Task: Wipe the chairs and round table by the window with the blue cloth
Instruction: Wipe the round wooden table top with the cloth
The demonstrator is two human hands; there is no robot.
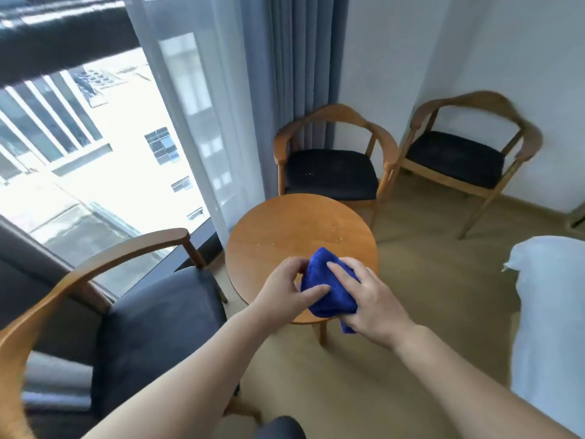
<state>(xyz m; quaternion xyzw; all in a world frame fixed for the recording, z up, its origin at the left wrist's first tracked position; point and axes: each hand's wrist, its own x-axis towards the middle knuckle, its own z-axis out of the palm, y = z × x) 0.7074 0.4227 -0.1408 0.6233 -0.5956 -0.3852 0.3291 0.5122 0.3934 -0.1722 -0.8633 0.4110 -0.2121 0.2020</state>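
Blue and bunched into a wad, the plush cloth sits above the near edge of the round wooden worktop, held between both hands. The left hand pinches its left side, fingers curled and thumb laid across the fabric. The right hand grips it from the right, with the forefinger stretched over the top and a tail of cloth hanging below the palm. The two hands are close together, parted only by the wad. A few pale specks dot the far right part of the worktop.

Near left stands a curved-back wooden armchair with a dark grey seat, just beside the worktop. Two matching wooden armchairs with black seats are farther off: one right behind the worktop, the other to the far right against the white wall. A large window fills the left, with a sheer white curtain and a grey-blue drape beside it. White bedding shows at the right edge.
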